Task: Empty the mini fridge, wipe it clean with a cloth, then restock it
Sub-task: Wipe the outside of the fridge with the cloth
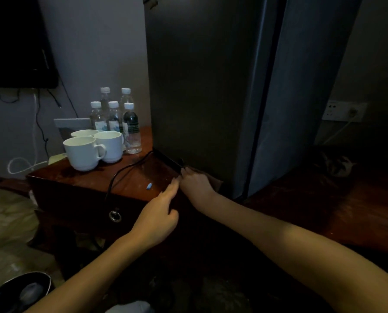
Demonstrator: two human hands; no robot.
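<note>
Left of your hands, white cups [84,152] and water bottles [115,118] stand on the wooden desk [143,177]. Your left hand [157,213] hovers loosely spread, holding nothing. Your right hand [196,184] touches the mini fridge [199,86] at its bottom corner; whether it grips is unclear. The fridge, just beyond your hands, looks heavy, rigid and smooth-sided, so it is probably best opened by the door edge.

Dark grey fridge [199,86]. At its eight o'clock: white cups [84,152], clear white-capped bottles [132,127], glossy reddish-brown table [143,177], blue scrap [149,185], black cable [120,172]. White socket [344,111] at three o'clock.
</note>
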